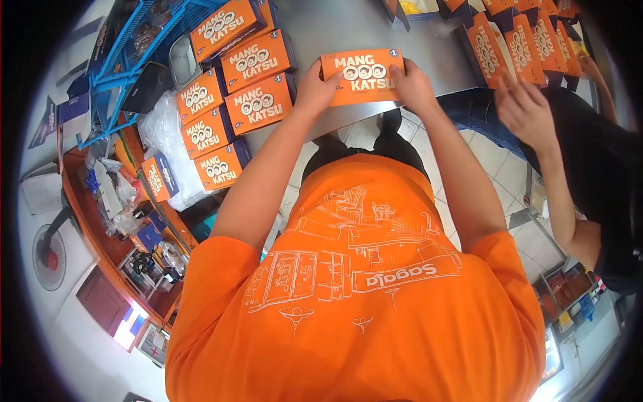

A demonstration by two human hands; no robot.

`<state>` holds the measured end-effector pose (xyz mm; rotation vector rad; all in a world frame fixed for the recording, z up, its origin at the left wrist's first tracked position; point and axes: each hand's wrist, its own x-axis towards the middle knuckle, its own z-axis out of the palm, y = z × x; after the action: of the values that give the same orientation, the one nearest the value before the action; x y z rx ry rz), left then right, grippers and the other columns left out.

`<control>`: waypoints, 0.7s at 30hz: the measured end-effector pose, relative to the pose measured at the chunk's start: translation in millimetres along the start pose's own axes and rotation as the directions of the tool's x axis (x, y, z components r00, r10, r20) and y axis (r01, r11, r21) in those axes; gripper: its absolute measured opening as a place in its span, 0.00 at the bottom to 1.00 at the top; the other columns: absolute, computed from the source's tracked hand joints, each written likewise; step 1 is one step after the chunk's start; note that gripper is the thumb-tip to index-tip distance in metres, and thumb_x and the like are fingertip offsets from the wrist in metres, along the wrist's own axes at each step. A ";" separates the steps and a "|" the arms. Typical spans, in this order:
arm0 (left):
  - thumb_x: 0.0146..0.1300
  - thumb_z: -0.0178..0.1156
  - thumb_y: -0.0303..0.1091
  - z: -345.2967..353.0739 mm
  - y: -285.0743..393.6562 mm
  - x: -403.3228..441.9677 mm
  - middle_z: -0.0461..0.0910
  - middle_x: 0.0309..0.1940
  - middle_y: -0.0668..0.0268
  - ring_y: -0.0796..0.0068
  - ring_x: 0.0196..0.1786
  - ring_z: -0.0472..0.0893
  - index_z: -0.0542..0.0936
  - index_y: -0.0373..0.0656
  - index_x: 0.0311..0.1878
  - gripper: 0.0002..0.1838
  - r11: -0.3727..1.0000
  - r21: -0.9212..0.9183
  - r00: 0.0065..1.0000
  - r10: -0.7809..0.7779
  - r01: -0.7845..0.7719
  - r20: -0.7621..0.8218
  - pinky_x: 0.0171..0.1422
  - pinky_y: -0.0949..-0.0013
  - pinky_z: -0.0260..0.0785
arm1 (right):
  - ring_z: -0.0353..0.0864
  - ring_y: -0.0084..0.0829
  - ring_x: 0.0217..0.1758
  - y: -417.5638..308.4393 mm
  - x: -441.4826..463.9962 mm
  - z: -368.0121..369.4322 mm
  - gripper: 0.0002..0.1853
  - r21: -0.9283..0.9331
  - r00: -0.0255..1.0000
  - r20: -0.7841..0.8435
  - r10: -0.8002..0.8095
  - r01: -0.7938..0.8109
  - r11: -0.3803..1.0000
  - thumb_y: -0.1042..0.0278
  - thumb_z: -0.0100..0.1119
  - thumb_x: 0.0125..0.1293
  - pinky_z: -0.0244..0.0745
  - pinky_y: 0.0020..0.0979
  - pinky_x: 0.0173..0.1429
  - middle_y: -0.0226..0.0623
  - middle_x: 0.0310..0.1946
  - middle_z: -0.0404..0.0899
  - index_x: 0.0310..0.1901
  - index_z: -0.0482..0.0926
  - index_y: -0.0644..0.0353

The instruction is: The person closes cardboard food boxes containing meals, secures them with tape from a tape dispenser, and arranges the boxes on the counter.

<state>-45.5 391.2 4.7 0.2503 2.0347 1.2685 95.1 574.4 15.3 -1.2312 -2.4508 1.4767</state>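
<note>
An orange box (362, 77) printed "MANG KATSU" is held level at the edge of the metal table (321, 27). At its left end my left hand (319, 87) grips it, thumb on the printed face. My right hand (412, 87) holds the right end the same way, its thumb near the printed lettering. The undersides of both hands' fingers are hidden behind the box. Just left of my left hand stand stacked orange boxes (260, 102) with the same print, several in all.
On the right, a co-worker's hand (526, 110) is beside a row of upright orange boxes (519, 50). A blue crate (117, 74), a metal container (182, 60) and plastic bags (164, 127) are at the left. An open box with yellow contents (416, 7) lies at the far edge.
</note>
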 end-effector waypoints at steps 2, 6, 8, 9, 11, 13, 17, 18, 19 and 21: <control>0.60 0.70 0.46 -9.8 10.0 -0.1 0.80 0.58 0.50 0.55 0.59 0.81 0.71 0.39 0.67 0.36 0.951 0.309 1.000 -0.018 0.011 0.020 0.64 0.60 0.72 | 0.82 0.52 0.56 -9.7 2.6 -15.0 0.36 -0.246 0.995 0.058 0.082 -0.066 0.967 0.44 0.58 0.66 0.75 0.43 0.60 0.57 0.49 0.83 0.64 0.72 0.67; 0.62 0.68 0.49 -10.0 40.6 -24.0 0.80 0.58 0.49 0.53 0.60 0.81 0.69 0.38 0.69 0.37 0.856 0.518 0.996 0.044 0.003 -0.078 0.64 0.59 0.71 | 0.81 0.51 0.60 -35.5 -11.0 -35.0 0.38 -0.347 0.991 0.072 0.112 -0.080 0.935 0.42 0.57 0.66 0.73 0.44 0.63 0.58 0.54 0.81 0.66 0.70 0.67; 0.65 0.65 0.47 -7.0 36.9 -28.5 0.79 0.60 0.47 0.51 0.62 0.79 0.66 0.38 0.71 0.37 0.929 0.365 0.997 -0.066 0.051 0.029 0.66 0.57 0.69 | 0.80 0.52 0.61 -18.5 -9.4 -30.4 0.38 -0.252 0.984 0.151 0.095 -0.055 0.966 0.42 0.56 0.67 0.72 0.44 0.64 0.60 0.56 0.80 0.68 0.68 0.67; 0.65 0.65 0.47 -2.8 29.3 -28.4 0.79 0.60 0.47 0.51 0.62 0.79 0.66 0.38 0.71 0.37 0.930 0.363 0.997 -0.072 0.058 0.028 0.66 0.57 0.69 | 0.79 0.54 0.61 -6.3 -10.4 -25.3 0.39 -0.142 0.973 0.216 0.077 -0.047 0.989 0.42 0.54 0.69 0.71 0.44 0.65 0.61 0.57 0.78 0.70 0.65 0.66; 0.67 0.62 0.45 8.4 0.3 -29.1 0.77 0.60 0.45 0.46 0.63 0.76 0.63 0.38 0.73 0.36 0.997 0.062 0.999 -0.042 0.041 0.012 0.68 0.53 0.66 | 0.78 0.55 0.62 4.5 -25.6 -6.1 0.38 -0.102 0.982 0.153 0.111 -0.096 0.990 0.45 0.54 0.70 0.71 0.44 0.65 0.62 0.58 0.78 0.72 0.62 0.67; 0.68 0.62 0.44 20.8 -25.3 -38.9 0.77 0.60 0.45 0.44 0.62 0.75 0.63 0.38 0.73 0.36 0.969 0.227 0.991 0.118 -0.100 -0.069 0.68 0.51 0.65 | 0.78 0.57 0.62 15.1 -42.0 11.2 0.38 -0.051 0.987 0.073 0.144 -0.141 0.989 0.48 0.53 0.71 0.70 0.44 0.65 0.62 0.58 0.77 0.73 0.59 0.67; 0.65 0.64 0.42 25.4 -18.8 -50.0 0.79 0.55 0.45 0.47 0.59 0.77 0.64 0.35 0.72 0.37 0.759 0.598 0.885 0.433 -0.256 -0.170 0.66 0.56 0.67 | 0.78 0.61 0.58 25.6 -49.0 23.2 0.35 -0.205 0.929 -0.166 -0.331 0.296 0.933 0.60 0.57 0.70 0.70 0.47 0.64 0.63 0.54 0.78 0.71 0.59 0.72; 0.65 0.64 0.42 21.0 -15.0 -52.5 0.79 0.55 0.45 0.47 0.59 0.77 0.64 0.35 0.72 0.37 0.758 0.605 0.895 0.416 -0.244 -0.160 0.66 0.56 0.67 | 0.78 0.60 0.58 20.0 -48.3 17.1 0.33 -0.076 0.952 -0.134 -0.275 0.267 0.961 0.61 0.57 0.70 0.71 0.47 0.64 0.63 0.53 0.79 0.70 0.60 0.73; 0.65 0.65 0.42 13.8 -1.0 -54.9 0.79 0.55 0.45 0.47 0.58 0.77 0.65 0.35 0.72 0.37 0.756 0.623 0.923 0.359 -0.201 -0.138 0.66 0.56 0.67 | 0.79 0.59 0.58 11.0 -51.8 10.4 0.32 0.055 0.971 -0.094 -0.219 0.224 0.973 0.61 0.56 0.70 0.72 0.47 0.63 0.62 0.53 0.79 0.69 0.62 0.73; 0.65 0.65 0.43 7.3 7.5 -53.2 0.79 0.55 0.46 0.47 0.58 0.77 0.65 0.36 0.72 0.37 0.745 0.645 0.943 0.313 -0.169 -0.113 0.66 0.56 0.67 | 0.80 0.58 0.56 7.7 -53.9 8.7 0.30 0.164 0.991 -0.067 -0.113 0.123 0.979 0.62 0.56 0.70 0.73 0.46 0.61 0.61 0.51 0.81 0.67 0.65 0.73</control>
<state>-3.6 373.3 34.0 0.7418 2.6443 0.7202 133.4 535.7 23.7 -1.0622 -2.2659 1.5562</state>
